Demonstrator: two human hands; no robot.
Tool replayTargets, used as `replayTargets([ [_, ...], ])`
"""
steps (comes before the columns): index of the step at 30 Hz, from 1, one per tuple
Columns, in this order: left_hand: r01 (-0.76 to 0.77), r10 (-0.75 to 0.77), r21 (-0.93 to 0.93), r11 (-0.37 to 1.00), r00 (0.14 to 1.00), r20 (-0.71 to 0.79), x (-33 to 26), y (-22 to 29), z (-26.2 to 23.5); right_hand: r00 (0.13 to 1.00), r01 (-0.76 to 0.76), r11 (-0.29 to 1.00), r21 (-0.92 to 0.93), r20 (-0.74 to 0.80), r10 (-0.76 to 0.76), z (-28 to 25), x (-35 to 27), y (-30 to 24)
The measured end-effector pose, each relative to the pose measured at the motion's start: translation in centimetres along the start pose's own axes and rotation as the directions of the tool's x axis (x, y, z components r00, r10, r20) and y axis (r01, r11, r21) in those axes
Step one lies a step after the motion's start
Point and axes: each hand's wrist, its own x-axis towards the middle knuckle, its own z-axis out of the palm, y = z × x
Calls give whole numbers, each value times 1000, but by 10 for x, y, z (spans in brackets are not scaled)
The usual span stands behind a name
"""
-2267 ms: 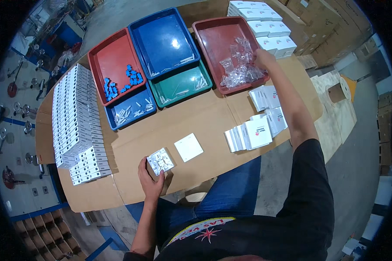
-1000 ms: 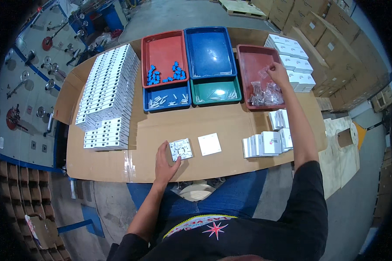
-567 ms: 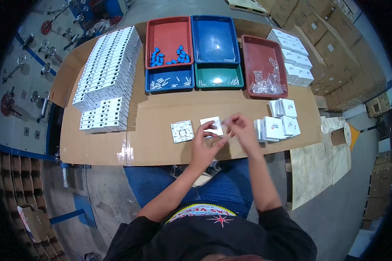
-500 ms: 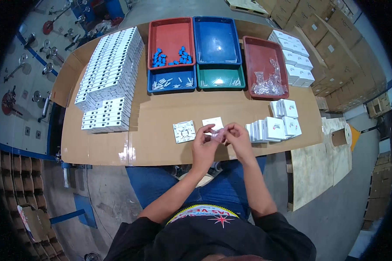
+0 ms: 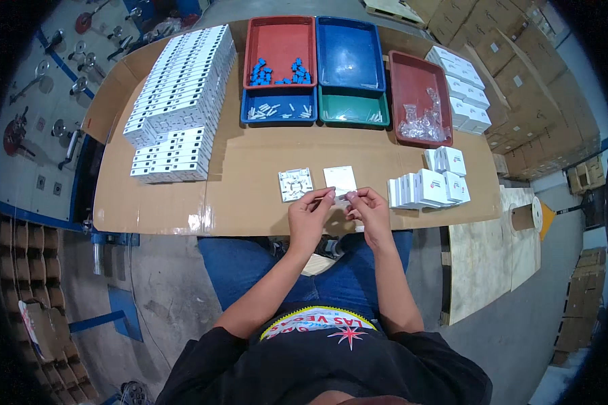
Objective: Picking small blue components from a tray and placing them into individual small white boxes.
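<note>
Spanning the gap between two hands in the head view, a small clear bag (image 5: 341,198) sits at the near edge of the white square plate (image 5: 340,177), which serves as the reference point. The left hand (image 5: 308,220) is at the near-left of the plate, with thumb and forefinger clamped on the bag's left side. The right hand (image 5: 373,217) is at the near-right of the plate, with thumb and forefinger pinched on the bag's right side; its other fingers curl inward.

Just left of the plate, an open white housing (image 5: 296,185) lies flat, moulded interior upward. Right of the plate, white cartons (image 5: 427,188) stand in a row. Beyond the plate is a green tray (image 5: 353,102) containing thin pale pieces, with a large blue tray (image 5: 350,52) behind it. Far-left of the plate, a small blue tray (image 5: 277,119) contains white pieces; behind it, a red tray (image 5: 280,46) contains blue pieces. Far-right of the plate, a dark red tray (image 5: 417,76) contains clear bags (image 5: 422,125). Well left of the plate, stacked white boxes (image 5: 182,88) form a tall block on the cardboard surface (image 5: 250,202).
</note>
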Motion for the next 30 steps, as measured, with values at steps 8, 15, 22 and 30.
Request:
replayTargets([
  [8,-104,82,308,946,993,82,0,11,-5,913,407,799,-444,172,-369,9,-10,-17],
  [15,85,-101,77,993,968,232,8,1,-18,964,227,935,-272,202,-175,3,-6,-14],
  [22,49,-22,-71,996,938,346,1,2,-15,959,280,935,-216,97,-265,2,-1,-5],
  [30,-67,33,118,991,962,272,7,-8,-23,830,543,652,-528,224,-510,12,-4,-13],
])
